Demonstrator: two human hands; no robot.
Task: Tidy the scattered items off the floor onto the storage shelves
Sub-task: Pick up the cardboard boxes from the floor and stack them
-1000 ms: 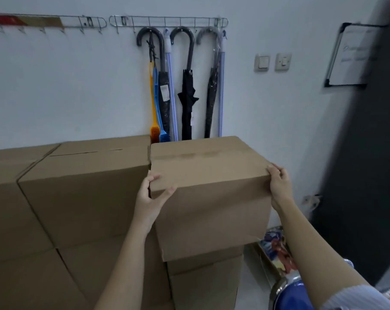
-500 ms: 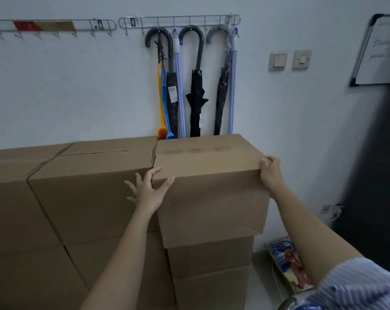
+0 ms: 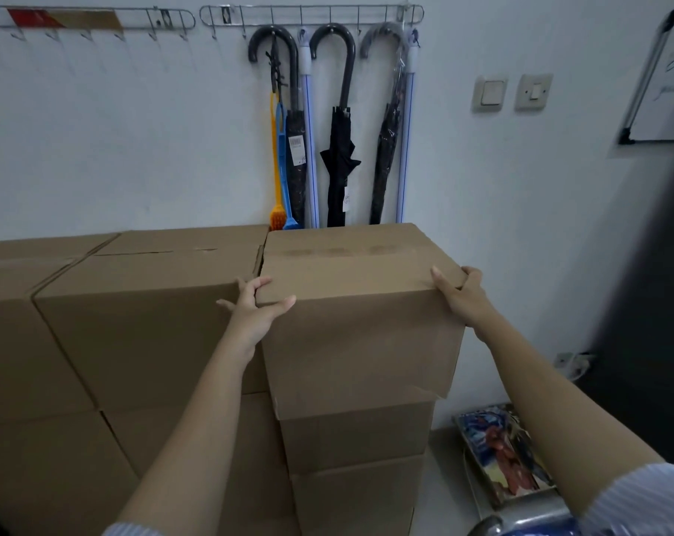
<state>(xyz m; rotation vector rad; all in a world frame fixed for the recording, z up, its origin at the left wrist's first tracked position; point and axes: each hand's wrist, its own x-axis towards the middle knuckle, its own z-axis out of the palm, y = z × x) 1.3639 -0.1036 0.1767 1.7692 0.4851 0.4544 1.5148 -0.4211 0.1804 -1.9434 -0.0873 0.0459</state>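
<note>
Your fingers (image 3: 467, 275) on the right hand (image 3: 461, 294) are curled over the near right top corner of the top cardboard box (image 3: 360, 303), thumb lying on the lid, so that hand is grasping the box. Your left hand (image 3: 256, 309) has its fingers spread and fairly straight, the thumb pressed along the box's near top edge and the other fingers reaching into the gap between this box and the neighbouring carton (image 3: 142, 311) at 9 o'clock; it presses the box rather than clenching it. The box sits at the centre of view, on top of a column of further cartons (image 3: 356, 442), its near bottom edge overhanging the one beneath. It touches or nearly touches the neighbouring carton on its left side. At 12 o'clock, three hooked umbrellas (image 3: 341, 148) hang from a wire wall rack (image 3: 312, 13), with an orange brush (image 3: 276, 164) and a blue brush (image 3: 285, 164) hanging just left of them. Two wall switches (image 3: 511, 92) lie at 1 o'clock, a whiteboard (image 3: 664, 79) at 2 o'clock. On the floor (image 3: 439, 481) at 5 o'clock lies a colourful printed package (image 3: 501, 454), well apart from both hands.
</note>
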